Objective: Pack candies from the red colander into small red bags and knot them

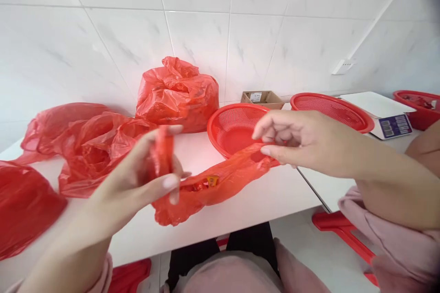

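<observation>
Over the white table, a red plastic bag (220, 185) lies stretched between my two hands. Inside its lower left part, small red and yellow wrapped pieces (210, 182) show through. My right hand (297, 144) pinches the bag's upper right edge between thumb and fingers. At the bag's other end, my left hand (147, 169) is curled round a narrow red strip-shaped thing (164, 150), smeared by motion. Whether that strip is a packet or part of the bag, I cannot tell. Behind the bag stands a red mesh basket (220, 123), partly hidden by my right hand.
A full red bag (177, 96) stands against the tiled wall; crumpled red bags (92, 146) lie left. Farther right are a cardboard box (263, 100), another red basket (330, 110), a scale (374, 107) and a red tub (421, 107). Another person's arm (426, 144) shows at right.
</observation>
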A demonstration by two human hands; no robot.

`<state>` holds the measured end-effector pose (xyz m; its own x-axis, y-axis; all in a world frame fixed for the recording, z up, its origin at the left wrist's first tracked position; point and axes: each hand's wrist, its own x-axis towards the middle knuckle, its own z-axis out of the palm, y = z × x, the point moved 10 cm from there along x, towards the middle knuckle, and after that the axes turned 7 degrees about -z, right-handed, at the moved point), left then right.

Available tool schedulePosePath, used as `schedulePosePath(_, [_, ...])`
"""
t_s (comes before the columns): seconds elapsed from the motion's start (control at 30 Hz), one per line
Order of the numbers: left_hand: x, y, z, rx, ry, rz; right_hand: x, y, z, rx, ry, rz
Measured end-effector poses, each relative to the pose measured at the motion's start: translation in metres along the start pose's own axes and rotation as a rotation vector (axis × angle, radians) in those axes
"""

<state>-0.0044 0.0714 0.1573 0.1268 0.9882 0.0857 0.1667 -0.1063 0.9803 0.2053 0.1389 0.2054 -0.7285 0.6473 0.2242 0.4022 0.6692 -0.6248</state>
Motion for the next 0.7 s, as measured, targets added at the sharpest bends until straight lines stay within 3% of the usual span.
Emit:
schedulePosePath(0.1, [0.027, -0.022, 0.036, 0.156, -0.238, -0.233, 0.033, -0.037, 0.019, 0.122, -0.084, -0.149])
schedulePosePath(0.2, [0.044, -0.027, 0.062, 0.285, -0.363, -0.236, 0.058, -0.068, 0.042, 0.202, -0.119, -0.3])
schedulePosePath(0.27, [0.047, -0.035, 0.07, 0.313, -0.396, -0.275, 0.066, -0.073, 0.052, 0.262, -0.105, -0.345])
schedulePosePath(0.4, [0.044, -0.05, 0.069, 0.073, -0.402, -0.384, 0.061, -0.043, 0.06, 0.317, -0.049, -0.28])
schedulePosePath(0.5, [0.044, -0.055, 0.07, -0.101, -0.434, -0.373, 0.052, -0.009, 0.077, 0.379, -0.125, -0.18])
schedulePosePath(0.6, [0.047, -0.06, 0.07, -0.125, -0.45, -0.352, 0.047, 0.01, 0.087, 0.481, -0.121, -0.123])
schedulePosePath(0.7, [0.054, -0.061, 0.057, -0.131, -0.348, -0.322, 0.039, 0.015, 0.083, 0.522, -0.027, -0.074])
